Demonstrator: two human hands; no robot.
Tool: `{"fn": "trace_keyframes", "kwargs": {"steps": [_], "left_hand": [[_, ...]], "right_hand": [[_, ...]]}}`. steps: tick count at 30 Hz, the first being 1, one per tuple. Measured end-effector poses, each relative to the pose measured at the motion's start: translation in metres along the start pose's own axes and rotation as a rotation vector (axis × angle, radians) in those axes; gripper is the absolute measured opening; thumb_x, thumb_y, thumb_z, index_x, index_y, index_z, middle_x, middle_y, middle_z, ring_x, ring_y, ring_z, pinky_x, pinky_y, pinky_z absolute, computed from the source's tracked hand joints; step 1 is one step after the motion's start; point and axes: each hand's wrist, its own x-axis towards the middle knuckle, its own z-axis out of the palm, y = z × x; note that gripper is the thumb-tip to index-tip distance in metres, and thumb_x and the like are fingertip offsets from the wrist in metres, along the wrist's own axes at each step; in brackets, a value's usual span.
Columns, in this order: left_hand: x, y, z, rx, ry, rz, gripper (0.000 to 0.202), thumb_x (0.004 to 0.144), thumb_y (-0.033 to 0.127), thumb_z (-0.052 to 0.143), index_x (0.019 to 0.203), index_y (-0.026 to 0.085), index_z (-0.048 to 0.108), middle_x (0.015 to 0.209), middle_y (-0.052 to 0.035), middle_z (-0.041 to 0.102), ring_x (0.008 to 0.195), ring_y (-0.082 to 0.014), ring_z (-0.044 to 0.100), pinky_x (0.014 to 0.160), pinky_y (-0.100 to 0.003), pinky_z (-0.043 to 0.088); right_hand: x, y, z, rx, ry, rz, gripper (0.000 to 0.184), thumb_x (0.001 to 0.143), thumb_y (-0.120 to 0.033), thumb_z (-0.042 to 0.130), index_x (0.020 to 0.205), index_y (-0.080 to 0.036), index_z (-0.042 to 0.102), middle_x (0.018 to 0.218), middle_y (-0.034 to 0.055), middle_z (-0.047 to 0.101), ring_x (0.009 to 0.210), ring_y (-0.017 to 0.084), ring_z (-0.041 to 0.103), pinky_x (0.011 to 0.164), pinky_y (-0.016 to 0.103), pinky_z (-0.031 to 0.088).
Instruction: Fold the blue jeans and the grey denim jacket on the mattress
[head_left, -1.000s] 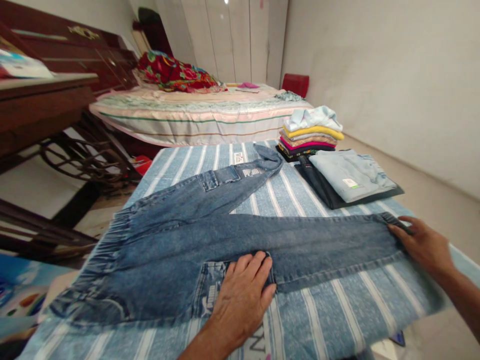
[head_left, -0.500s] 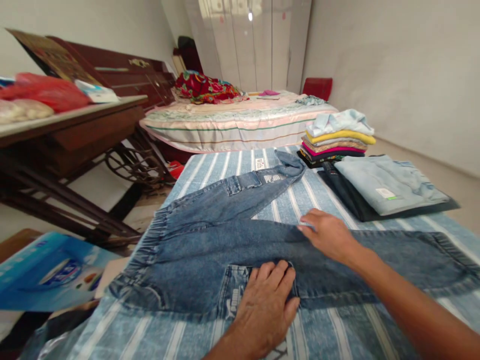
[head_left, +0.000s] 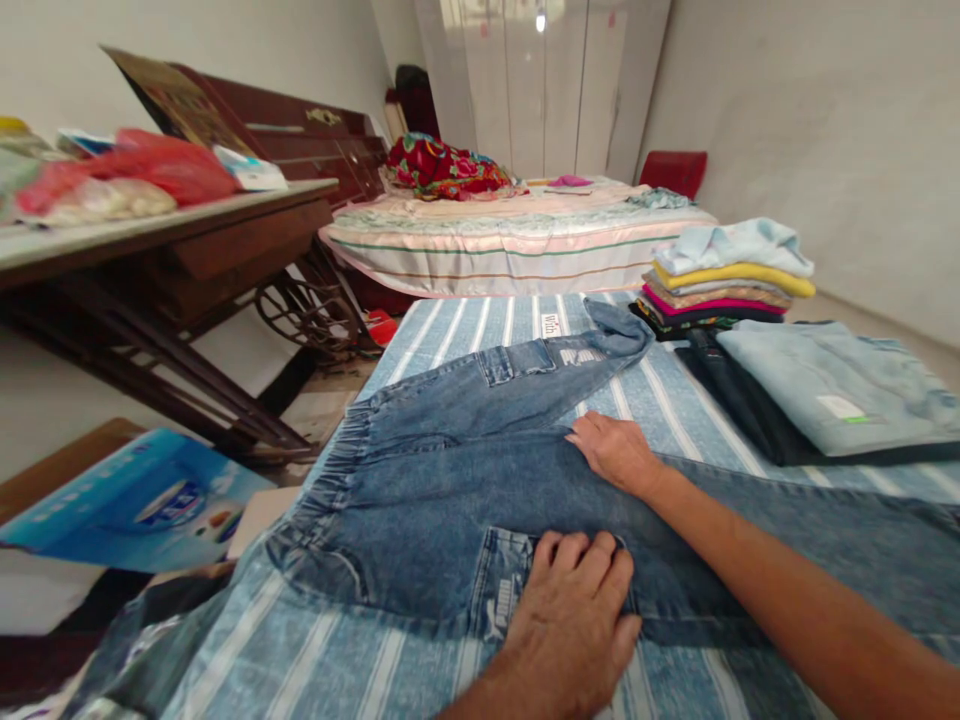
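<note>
Blue denim jeans (head_left: 442,490) with an elastic waist lie spread on a striped cloth, waist to the left. One leg runs right toward me; the far leg stretches up and bends over at its end. My left hand (head_left: 570,610) rests palm down over a cargo pocket (head_left: 501,590) on the near leg, fingers slightly bent and covering part of it. At the inner edge of that leg, my right hand (head_left: 613,452) is closed, with thumb and fingers pinching the denim. The right forearm crosses over the leg and hides some of it.
Folded light jeans (head_left: 832,385) lie on dark trousers (head_left: 739,400) at the right, before a stack of folded clothes (head_left: 720,290). A sewing machine table (head_left: 247,235) stands left, above a blue box (head_left: 142,510). A bed (head_left: 517,245) lies beyond the striped cloth (head_left: 450,340).
The view has shifted left, so the surroundings sit further right. My right hand has moved left along the leg's inner edge and now pinches the denim there. My left hand stays on the pocket.
</note>
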Motion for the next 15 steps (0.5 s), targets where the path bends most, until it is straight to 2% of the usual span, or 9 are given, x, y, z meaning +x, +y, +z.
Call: {"fn": "trace_keyframes", "kwargs": {"steps": [5, 9, 13, 15], "left_hand": [[0.000, -0.002, 0.003, 0.005, -0.009, 0.042, 0.045, 0.093, 0.049, 0.037, 0.127, 0.021, 0.046, 0.132, -0.0036, 0.051, 0.111, -0.0245, 0.044, 0.098, -0.044, 0.031], [-0.001, -0.002, 0.002, 0.013, -0.006, 0.050, 0.047, 0.093, 0.050, 0.037, 0.127, 0.019, 0.045, 0.132, -0.0044, 0.050, 0.110, -0.0246, 0.044, 0.096, -0.044, 0.032], [-0.002, -0.001, 0.003, 0.032, 0.014, 0.065, 0.044, 0.093, 0.048, 0.036, 0.123, 0.018, 0.047, 0.129, -0.0049, 0.052, 0.106, -0.0240, 0.045, 0.093, -0.043, 0.034], [-0.003, -0.001, 0.007, 0.043, 0.032, 0.066, 0.043, 0.092, 0.048, 0.037, 0.121, 0.018, 0.048, 0.127, -0.0046, 0.052, 0.104, -0.0234, 0.046, 0.091, -0.042, 0.036]], "right_hand": [[0.001, 0.010, 0.021, -0.073, 0.108, -0.040, 0.034, 0.096, -0.038, 0.037, 0.086, -0.015, 0.060, 0.081, 0.0066, 0.062, 0.071, 0.017, 0.058, 0.058, 0.027, 0.034], [0.003, 0.015, 0.029, -0.098, 0.192, -0.090, 0.034, 0.097, -0.038, 0.036, 0.082, -0.017, 0.059, 0.076, 0.0045, 0.061, 0.069, 0.016, 0.057, 0.058, 0.027, 0.035], [0.003, 0.013, 0.025, -0.102, 0.274, -0.104, 0.033, 0.095, -0.037, 0.039, 0.080, -0.016, 0.061, 0.072, 0.0052, 0.060, 0.066, 0.017, 0.057, 0.059, 0.028, 0.037], [-0.005, 0.007, 0.018, -0.079, 0.323, -0.105, 0.030, 0.095, -0.035, 0.040, 0.086, -0.016, 0.062, 0.077, 0.0072, 0.062, 0.071, 0.019, 0.059, 0.064, 0.030, 0.041]]}}
